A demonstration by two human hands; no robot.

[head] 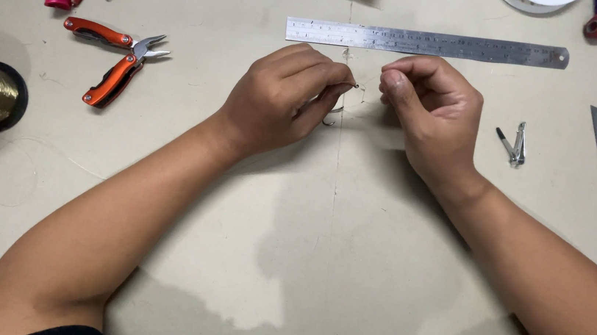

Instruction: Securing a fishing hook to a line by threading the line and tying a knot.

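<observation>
While both fists close, the left hand (pixel 284 92) pinches a small silver metal fishing hook (pixel 334 113).
Right hand (pixel 431 100) fingertips press together just beside it; whether they grip anything cannot be told.

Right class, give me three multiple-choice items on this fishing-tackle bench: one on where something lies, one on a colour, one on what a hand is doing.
1. Where does the steel ruler lie?
A. Beyond both hands
B. Under the left forearm
C. Beside the gold spool

2. What colour are the handles of the folding pliers?
A. Blue
B. Orange
C. Green

3. What is the left hand doing?
A. Lying flat and open
B. Gripping the pliers
C. Pinching a small hook

Answers: 1 A, it lies along the far side of the table; 2 B, both handles are orange; 3 C, the fingertips close on the hook's eye.
</observation>
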